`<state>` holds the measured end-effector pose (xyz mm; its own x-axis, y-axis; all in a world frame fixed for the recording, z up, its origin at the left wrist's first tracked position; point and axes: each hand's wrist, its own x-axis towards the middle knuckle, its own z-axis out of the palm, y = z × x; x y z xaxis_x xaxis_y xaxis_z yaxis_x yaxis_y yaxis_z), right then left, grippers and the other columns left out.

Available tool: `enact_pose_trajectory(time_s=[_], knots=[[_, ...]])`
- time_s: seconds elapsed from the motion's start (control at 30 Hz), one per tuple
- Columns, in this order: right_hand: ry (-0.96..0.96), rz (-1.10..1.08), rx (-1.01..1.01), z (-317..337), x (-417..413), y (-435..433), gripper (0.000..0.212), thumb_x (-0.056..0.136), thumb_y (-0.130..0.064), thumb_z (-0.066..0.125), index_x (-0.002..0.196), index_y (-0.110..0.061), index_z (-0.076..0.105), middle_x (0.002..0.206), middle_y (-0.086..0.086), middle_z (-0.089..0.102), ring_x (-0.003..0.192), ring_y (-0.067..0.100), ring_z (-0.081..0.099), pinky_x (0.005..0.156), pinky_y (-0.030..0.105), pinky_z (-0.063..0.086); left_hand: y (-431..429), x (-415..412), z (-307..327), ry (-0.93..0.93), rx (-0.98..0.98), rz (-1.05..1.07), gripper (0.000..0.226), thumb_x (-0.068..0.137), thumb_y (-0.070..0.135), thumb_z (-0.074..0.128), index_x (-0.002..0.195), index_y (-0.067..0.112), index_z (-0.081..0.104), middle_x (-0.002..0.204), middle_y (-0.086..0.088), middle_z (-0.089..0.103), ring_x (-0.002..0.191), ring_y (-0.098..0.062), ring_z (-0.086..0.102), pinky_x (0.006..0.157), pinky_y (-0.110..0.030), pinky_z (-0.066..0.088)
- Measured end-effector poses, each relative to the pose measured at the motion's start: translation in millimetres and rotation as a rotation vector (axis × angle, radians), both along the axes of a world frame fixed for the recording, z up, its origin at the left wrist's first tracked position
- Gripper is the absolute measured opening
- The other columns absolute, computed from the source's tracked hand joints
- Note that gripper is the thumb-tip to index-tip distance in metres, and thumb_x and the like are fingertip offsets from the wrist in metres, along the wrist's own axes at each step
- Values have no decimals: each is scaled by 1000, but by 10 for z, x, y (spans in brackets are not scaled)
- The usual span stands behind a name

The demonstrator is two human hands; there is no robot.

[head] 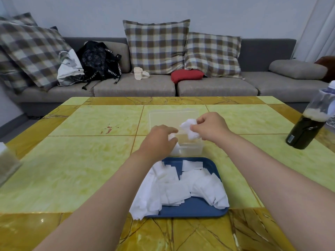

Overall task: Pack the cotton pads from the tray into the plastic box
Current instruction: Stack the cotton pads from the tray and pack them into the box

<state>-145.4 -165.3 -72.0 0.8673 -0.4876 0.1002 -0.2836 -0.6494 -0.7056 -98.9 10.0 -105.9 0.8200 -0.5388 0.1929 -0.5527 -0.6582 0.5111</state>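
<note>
A clear plastic box stands on the table just beyond a blue tray, its lid open and tilted away. A loose heap of white square cotton pads fills the tray and spills over its left rim. My right hand hovers over the box, pinching a crumpled bunch of pads. My left hand rests at the box's left edge, fingers curled over some pads that are mostly hidden beneath it.
A dark bottle with a pale cap stands at the table's right edge. A blurred object sits at the left edge. Behind the yellow tiled table runs a grey sofa with cushions and bags.
</note>
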Motion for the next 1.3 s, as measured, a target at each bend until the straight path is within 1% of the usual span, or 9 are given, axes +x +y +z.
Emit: enact_pose_trajectory(time_s=[0.13, 0.3, 0.43, 0.5, 0.6, 0.73, 0.93, 1.07, 1.3], knots=[[250, 58, -298, -30, 160, 89, 28, 76, -17, 69, 58, -11, 49, 58, 3, 48, 53, 21, 46, 50, 24, 35, 48, 33, -132, -40, 117, -52, 40, 100, 30, 52, 139, 21, 56, 140, -1, 54, 132, -19, 38, 107, -33, 36], [405, -22, -499, -36, 235, 280, 9, 79, -17, 64, 75, -13, 57, 71, 0, 59, 58, 18, 54, 49, 22, 36, 113, 68, -180, -18, 63, -71, 45, 99, 30, 56, 142, 20, 53, 140, 2, 53, 133, -16, 38, 102, -22, 30], [422, 47, -314, -78, 301, 380, 26, 82, -37, 68, 72, -14, 67, 67, -1, 69, 64, 20, 68, 57, 24, 46, 126, 62, -211, 7, 26, -82, 49, 98, 29, 55, 146, 21, 46, 142, 2, 51, 135, -16, 37, 105, -25, 31], [393, 66, -170, -56, 303, 366, 39, 92, -43, 56, 78, -9, 69, 65, 2, 70, 62, 22, 66, 64, 28, 50, 119, 49, -209, -9, 9, -82, 51, 99, 29, 53, 148, 22, 42, 145, 2, 48, 136, -16, 35, 107, -28, 32], [358, 18, -8, 10, 253, 302, 36, 96, -29, 40, 90, -5, 66, 71, 6, 76, 66, 24, 69, 72, 30, 53, 97, 27, -208, -119, 54, -96, 56, 101, 32, 50, 153, 21, 35, 155, 3, 39, 142, -16, 27, 113, -29, 26], [412, 31, -261, -2, 183, 313, 20, 87, -14, 51, 72, -9, 64, 72, 3, 71, 67, 22, 66, 59, 27, 46, 64, -3, -223, -76, 150, -166, 66, 102, 43, 45, 159, 25, 19, 166, 5, 16, 152, -14, 11, 122, -31, 12], [512, 196, -54, -6, 273, 382, 24, 96, -2, 51, 73, -6, 59, 74, 7, 59, 80, 26, 59, 70, 30, 46, 61, 4, -274, -145, 399, -232, 75, 101, 54, 35, 161, 24, 1, 169, 5, -3, 154, -15, -6, 124, -35, -3], [331, 149, 63, 22, 187, 185, 22, 93, -5, 56, 106, 4, 71, 96, 15, 75, 78, 23, 66, 78, 35, 57, 67, -39, -206, -121, 383, -217, 74, 102, 54, 36, 161, 23, 5, 169, 4, 0, 155, -14, -4, 123, -34, -1], [285, 271, -11, 149, -484, 71, 22, 92, -9, 56, 105, -19, 72, 96, -3, 73, 69, 18, 71, 74, 29, 55, 134, -320, -8, -228, 78, -158, 49, 99, 37, 51, 147, 27, 45, 150, 8, 45, 138, -14, 35, 109, -29, 32]])
